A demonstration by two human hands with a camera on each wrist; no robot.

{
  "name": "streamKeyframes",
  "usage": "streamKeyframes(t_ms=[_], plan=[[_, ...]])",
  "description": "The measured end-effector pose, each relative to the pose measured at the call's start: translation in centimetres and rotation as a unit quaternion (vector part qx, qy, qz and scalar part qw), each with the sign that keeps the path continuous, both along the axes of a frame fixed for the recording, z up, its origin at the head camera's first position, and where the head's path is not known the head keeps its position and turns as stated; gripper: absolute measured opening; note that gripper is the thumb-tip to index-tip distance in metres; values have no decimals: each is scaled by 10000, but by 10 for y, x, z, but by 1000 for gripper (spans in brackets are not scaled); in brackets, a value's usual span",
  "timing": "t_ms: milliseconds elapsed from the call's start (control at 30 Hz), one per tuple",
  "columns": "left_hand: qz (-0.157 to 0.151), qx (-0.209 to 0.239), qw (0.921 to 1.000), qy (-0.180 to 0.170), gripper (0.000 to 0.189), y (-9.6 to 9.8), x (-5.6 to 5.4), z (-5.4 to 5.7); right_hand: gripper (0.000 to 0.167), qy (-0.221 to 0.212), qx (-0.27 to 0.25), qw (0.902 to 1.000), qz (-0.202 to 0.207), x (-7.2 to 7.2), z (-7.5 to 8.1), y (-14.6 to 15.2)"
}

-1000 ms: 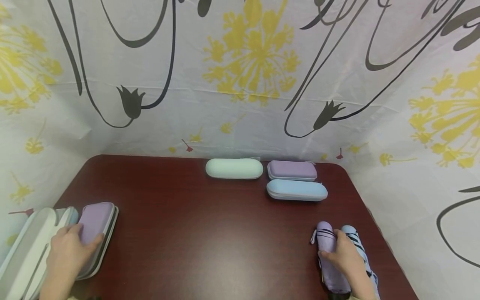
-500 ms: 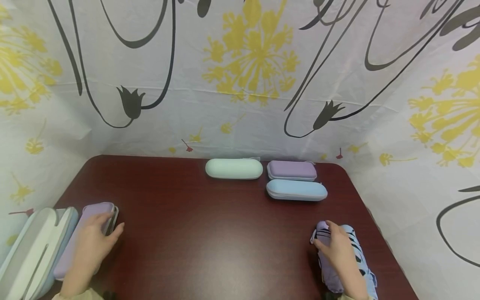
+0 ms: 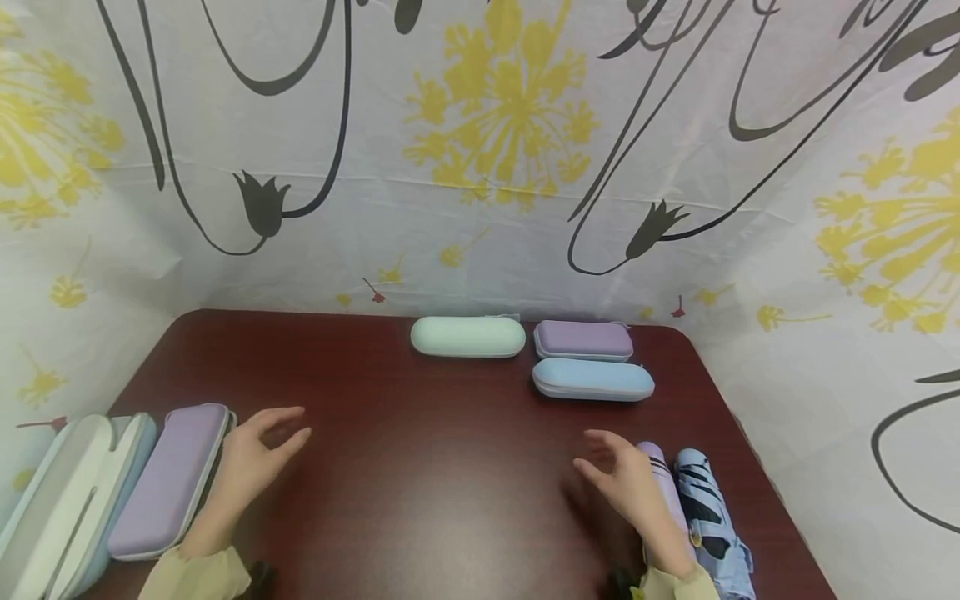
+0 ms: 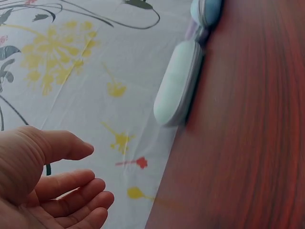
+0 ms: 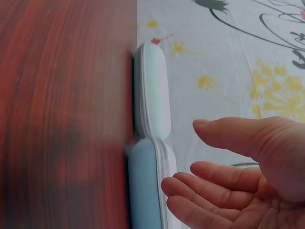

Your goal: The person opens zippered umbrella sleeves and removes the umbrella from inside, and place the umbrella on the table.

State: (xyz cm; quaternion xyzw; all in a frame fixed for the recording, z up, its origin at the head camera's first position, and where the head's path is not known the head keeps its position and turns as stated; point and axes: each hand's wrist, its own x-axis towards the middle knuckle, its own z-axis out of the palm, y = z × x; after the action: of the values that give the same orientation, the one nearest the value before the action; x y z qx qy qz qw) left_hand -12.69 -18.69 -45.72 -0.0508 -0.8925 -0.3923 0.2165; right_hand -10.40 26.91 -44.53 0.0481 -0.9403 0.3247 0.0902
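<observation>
The left hand and right hand held nothing, fingers softly bent, and the side cases, back cases and umbrellas seemed set, with nothing plainly left.

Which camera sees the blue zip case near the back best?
The head view: the blue zip case shows whole, uncovered. The left wrist view catches only one end, at its top edge; the right wrist view cuts it off below.

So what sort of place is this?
Perhaps an indoor workspace; the wider room is out of view. A brown table, flowery cloth behind and beside it, and a purple case on its left suggest so.
</observation>
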Motion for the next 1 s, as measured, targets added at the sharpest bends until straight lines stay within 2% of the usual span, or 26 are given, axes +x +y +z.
streamKeyframes(t_ms=[133, 300, 467, 733, 1000], plan=[[-143, 137, 9995, -230, 29, 11, -6, 1, 39, 146, -101, 9998, 114, -6, -3, -9], [-392, 330, 9982, -298, 30, 25, -15, 1, 38, 277, -287, 9988, 296, -14, -7, -20], [-613, 453, 9966, -322, 31, 37, -24, 1, 37, 282, -467, 9972, 503, -24, -7, -32], [-921, 539, 9916, -730, 34, 57, -39, 2, 39, 217, -584, 9954, 726, -38, -8, -52], [-987, 661, 9899, -771, 35, 72, -50, 2, 40, 228, -715, 9942, 773, -49, -10, -63]])
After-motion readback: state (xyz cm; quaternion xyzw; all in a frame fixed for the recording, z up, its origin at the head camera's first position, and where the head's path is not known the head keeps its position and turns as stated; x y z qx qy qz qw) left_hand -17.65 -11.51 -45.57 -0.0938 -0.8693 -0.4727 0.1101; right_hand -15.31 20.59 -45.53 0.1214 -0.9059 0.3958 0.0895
